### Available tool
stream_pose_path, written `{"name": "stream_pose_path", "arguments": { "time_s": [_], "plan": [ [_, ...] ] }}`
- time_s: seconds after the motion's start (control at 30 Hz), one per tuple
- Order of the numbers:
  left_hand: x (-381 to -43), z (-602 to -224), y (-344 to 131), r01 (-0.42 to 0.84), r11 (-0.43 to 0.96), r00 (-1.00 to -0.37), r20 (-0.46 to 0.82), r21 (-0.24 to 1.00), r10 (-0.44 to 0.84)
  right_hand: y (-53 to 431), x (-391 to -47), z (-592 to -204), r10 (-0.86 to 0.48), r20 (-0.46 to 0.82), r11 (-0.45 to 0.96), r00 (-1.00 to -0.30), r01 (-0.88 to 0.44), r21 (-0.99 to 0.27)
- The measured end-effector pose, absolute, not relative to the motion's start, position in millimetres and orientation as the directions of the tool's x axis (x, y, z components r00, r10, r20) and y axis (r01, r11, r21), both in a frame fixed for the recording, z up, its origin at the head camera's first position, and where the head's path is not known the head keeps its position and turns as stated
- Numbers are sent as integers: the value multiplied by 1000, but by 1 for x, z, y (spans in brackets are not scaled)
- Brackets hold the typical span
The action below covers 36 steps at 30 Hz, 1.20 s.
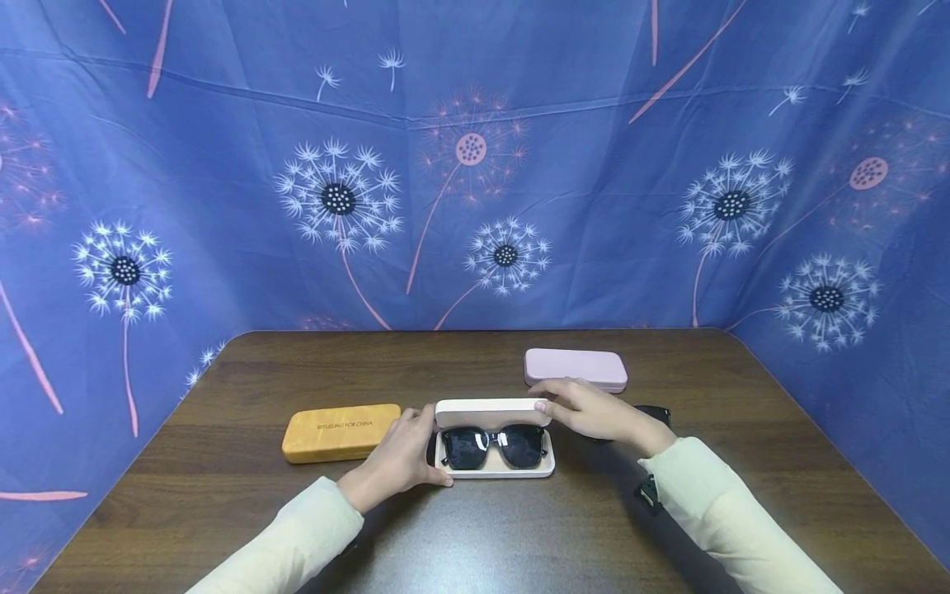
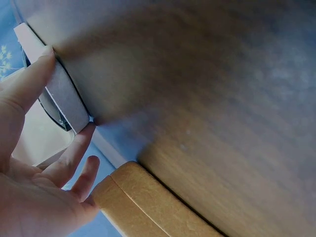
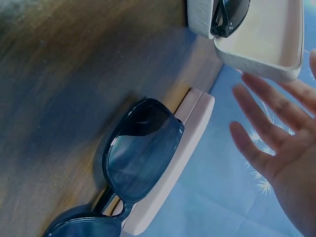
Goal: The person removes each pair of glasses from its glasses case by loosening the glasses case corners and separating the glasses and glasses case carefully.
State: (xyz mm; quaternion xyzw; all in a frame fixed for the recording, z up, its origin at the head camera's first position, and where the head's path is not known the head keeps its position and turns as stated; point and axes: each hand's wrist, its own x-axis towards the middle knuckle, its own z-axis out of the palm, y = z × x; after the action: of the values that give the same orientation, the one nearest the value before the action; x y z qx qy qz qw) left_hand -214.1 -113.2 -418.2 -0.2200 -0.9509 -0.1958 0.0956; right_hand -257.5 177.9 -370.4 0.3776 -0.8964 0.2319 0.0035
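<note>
An opened white glasses case [image 1: 493,474] lies mid-table, lid raised at the back, with black sunglasses [image 1: 467,450] folded inside. My left hand [image 1: 404,450] holds the case's left end, thumb at the front edge and fingers at the back, as the left wrist view shows on the white case [image 2: 74,101]. At the lid's right corner is my right hand [image 1: 594,412]. In the right wrist view its fingers [image 3: 269,106] stretch out behind the lid [image 3: 261,64], the index finger right at it and the other fingertips apart.
A yellow glasses case [image 1: 337,433] with printed lettering lies beside the left hand. Behind the right hand is a closed pink case [image 1: 575,367]. A second pair of dark sunglasses [image 3: 143,153], partly hidden under the right wrist in the head view, rests on the wooden table [image 1: 475,536].
</note>
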Motion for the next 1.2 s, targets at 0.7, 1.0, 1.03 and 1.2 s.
{"name": "stream_pose_path", "arguments": {
  "time_s": [0.7, 1.0, 1.03, 1.2],
  "plan": [
    [-213, -418, -114, 450, 832, -888, 258, 325, 380, 166, -240, -370, -635, 577, 598, -514, -800, -54],
    [-213, -417, -114, 453, 829, -887, 255, 327, 384, 156, -229, -367, -654, 591, 584, -471, -812, -1],
    [-212, -417, -114, 451, 831, -889, 252, 326, 383, 155, -227, -367, -655, 594, 583, -467, -812, 4],
    [-212, -417, -113, 439, 834, -895, 241, 335, 375, 148, -221, -371, -672, 599, 565, -435, -824, 36]
  ]
}}
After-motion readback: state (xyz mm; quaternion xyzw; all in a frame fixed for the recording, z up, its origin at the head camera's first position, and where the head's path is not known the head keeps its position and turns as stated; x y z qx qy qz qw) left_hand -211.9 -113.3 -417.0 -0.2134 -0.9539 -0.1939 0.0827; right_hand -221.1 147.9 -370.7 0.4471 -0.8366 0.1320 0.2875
